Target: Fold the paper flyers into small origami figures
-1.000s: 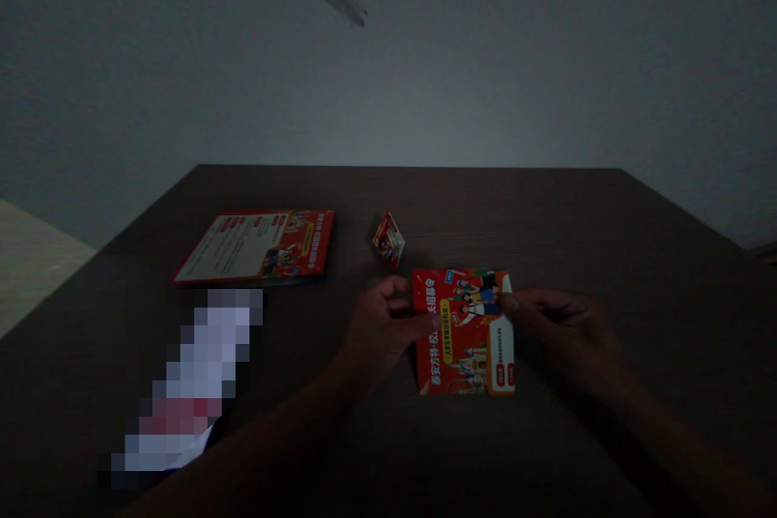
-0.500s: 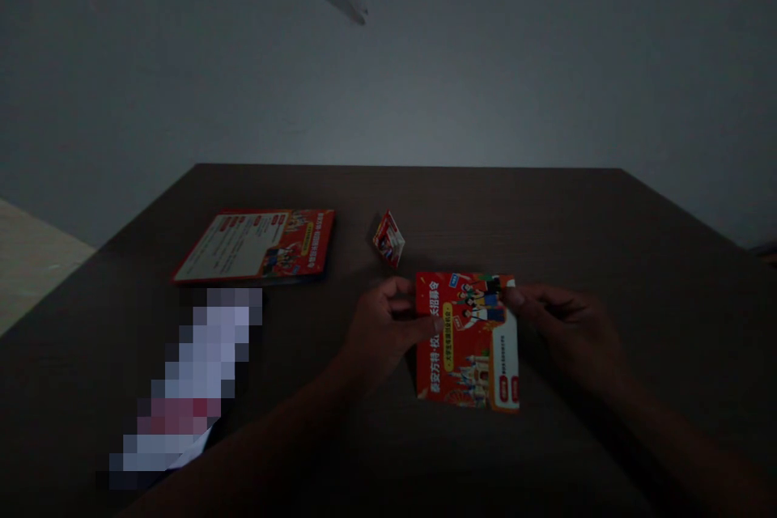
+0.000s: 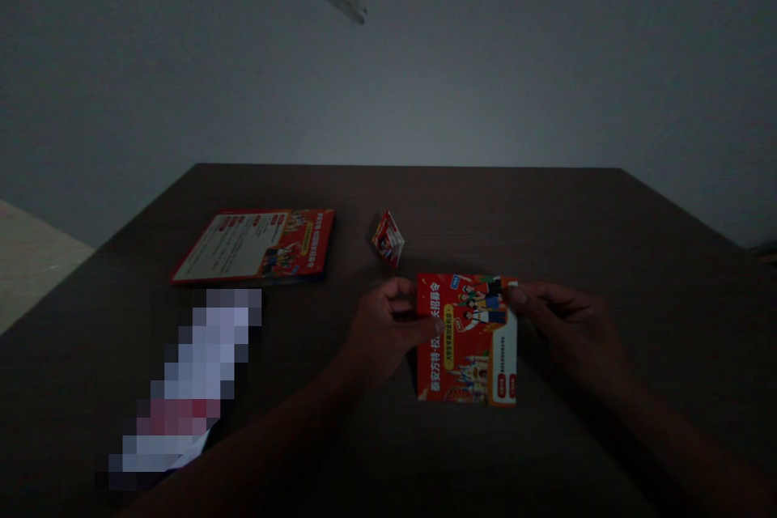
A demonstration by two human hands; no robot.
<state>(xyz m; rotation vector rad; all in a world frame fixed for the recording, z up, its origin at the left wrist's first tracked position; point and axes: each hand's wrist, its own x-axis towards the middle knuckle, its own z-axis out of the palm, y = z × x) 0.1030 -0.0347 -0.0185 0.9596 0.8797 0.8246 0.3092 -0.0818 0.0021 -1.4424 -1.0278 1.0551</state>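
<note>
A red printed flyer (image 3: 467, 340) with cartoon figures and yellow text is held over the dark table between both hands. My left hand (image 3: 382, 332) pinches its left edge near the top. My right hand (image 3: 567, 332) pinches its upper right corner. The sheet looks folded to a roughly square shape. A small folded piece of the same red paper (image 3: 388, 239) stands on the table just beyond my left hand.
A stack of flat red and white flyers (image 3: 258, 245) lies at the left of the dark brown table (image 3: 607, 243). A blurred-out patch (image 3: 188, 380) covers something near my left forearm. A grey wall stands behind the table. The room is dim.
The flyer has shifted slightly toward me and a little right with both hands still on it. Nothing else has moved.
</note>
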